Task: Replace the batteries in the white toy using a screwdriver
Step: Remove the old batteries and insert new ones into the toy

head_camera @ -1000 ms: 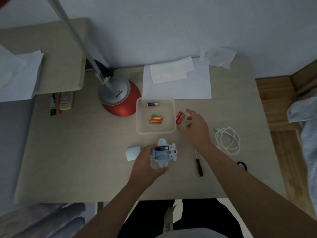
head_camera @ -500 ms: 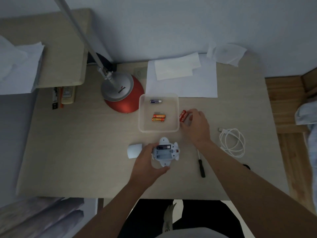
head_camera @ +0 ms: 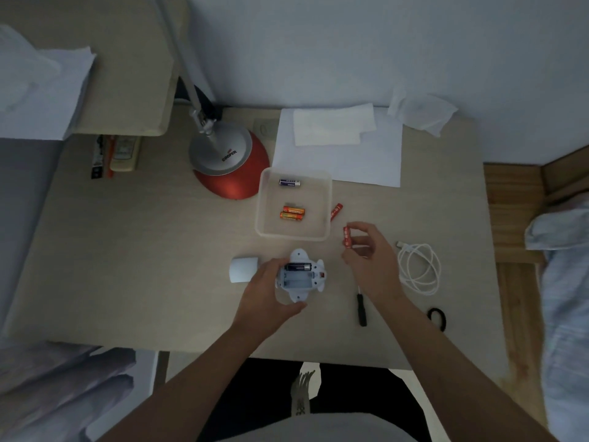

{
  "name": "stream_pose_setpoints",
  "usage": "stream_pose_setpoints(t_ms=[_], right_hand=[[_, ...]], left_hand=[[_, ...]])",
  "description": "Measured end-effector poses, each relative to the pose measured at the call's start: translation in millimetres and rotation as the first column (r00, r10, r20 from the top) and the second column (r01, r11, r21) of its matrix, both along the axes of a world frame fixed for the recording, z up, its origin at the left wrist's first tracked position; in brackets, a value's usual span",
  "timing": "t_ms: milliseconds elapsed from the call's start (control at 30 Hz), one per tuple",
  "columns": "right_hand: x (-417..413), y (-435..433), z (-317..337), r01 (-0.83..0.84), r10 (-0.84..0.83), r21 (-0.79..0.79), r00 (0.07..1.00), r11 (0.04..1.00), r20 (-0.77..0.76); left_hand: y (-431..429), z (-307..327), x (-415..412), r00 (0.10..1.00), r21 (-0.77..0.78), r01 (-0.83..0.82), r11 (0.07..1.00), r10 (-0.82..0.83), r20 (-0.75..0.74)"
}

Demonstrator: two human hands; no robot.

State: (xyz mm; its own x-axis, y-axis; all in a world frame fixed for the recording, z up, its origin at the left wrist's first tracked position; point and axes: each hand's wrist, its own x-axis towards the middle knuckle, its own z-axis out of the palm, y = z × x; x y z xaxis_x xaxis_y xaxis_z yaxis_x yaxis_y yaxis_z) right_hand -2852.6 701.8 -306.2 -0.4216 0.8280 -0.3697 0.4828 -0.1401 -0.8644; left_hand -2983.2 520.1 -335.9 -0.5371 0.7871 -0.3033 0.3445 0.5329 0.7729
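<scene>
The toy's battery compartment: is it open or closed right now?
Open. The white toy, held by the left hand, shows its bare compartment with one dark battery seated in it and empty slots below.

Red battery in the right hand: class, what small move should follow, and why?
Probably carry the red battery, pinched in the right hand, over to the white toy and seat it in an empty slot. The left hand steadies the toy with its compartment open, holding only one dark battery.

dim room | pale wall (head_camera: 350,43) | beige desk (head_camera: 143,266) | wood floor (head_camera: 510,193)
</scene>
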Motion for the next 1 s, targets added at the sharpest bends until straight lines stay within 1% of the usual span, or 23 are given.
stream_pose_setpoints(t_ms=[100, 200, 267, 367, 533, 600, 800, 1000], right_hand=[[3.6, -17.1, 4.2, -0.039, 0.041, 0.043, 0.999, 0.998, -0.031], [5.6, -34.4, 7.1, -0.131, 0.13, 0.126, 0.991, 0.983, 0.021], [5.6, -44.5, 8.4, -0.21, 0.196, 0.216, 0.977, 0.954, 0.081], [4.4, -56.4, 5.6, -0.313, 0.285, 0.329, 0.949, 0.891, 0.132], [-4.4, -62.8, -3.2, -0.401, 0.35, 0.475, 0.916, 0.783, 0.197], [-9.5, -63.4, -7.1, -0.449, 0.397, 0.495, 0.893, 0.744, 0.213], [-21.8, -58.8, -13.4, -0.586, 0.508, 0.58, 0.802, 0.566, 0.315], [-21.0, -52.8, -14.8, -0.651, 0.488, 0.652, 0.746, 0.388, 0.454]], left_hand=[[0.9, 1.0, 0.5, 1.0, 0.006, 0.009, 1.0, -0.009, -0.011], [1.8, 0.6, 0.9, 1.0, 0.007, 0.007, 1.0, -0.007, -0.027], [1.9, -0.4, 1.2, 0.999, 0.004, 0.005, 1.0, -0.005, -0.039], [3.0, -0.3, 1.2, 0.998, 0.013, 0.02, 1.0, -0.02, -0.064], [4.0, 0.4, 0.8, 0.998, 0.066, 0.028, 0.997, -0.024, -0.061], [3.8, 0.4, -0.1, 0.998, 0.093, 0.045, 0.995, -0.04, -0.056], [5.1, 0.3, -1.0, 0.997, 0.119, 0.065, 0.991, -0.059, -0.051], [5.3, -0.6, -2.5, 0.995, 0.126, 0.077, 0.989, -0.069, -0.068]])
